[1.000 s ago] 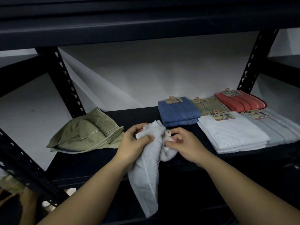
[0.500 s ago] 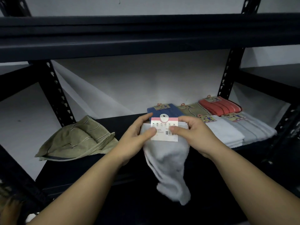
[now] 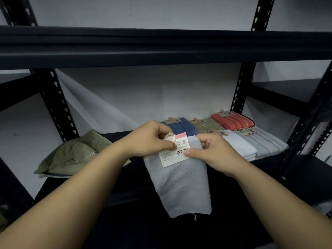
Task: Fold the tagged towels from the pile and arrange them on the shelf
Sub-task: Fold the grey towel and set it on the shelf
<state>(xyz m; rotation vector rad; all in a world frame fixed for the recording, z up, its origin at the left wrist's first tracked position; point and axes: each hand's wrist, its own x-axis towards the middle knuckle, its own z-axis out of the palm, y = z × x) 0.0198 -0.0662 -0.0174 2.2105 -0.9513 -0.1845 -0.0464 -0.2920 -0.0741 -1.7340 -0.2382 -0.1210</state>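
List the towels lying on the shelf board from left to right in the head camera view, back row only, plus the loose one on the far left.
Crumpled olive towel → blue folded towel → olive patterned folded towel → red folded towel.

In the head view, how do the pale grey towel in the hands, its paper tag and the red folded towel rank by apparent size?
1. pale grey towel, though it is nearest the camera
2. red folded towel, farther back
3. paper tag; close to the red towel, so this order is unsure
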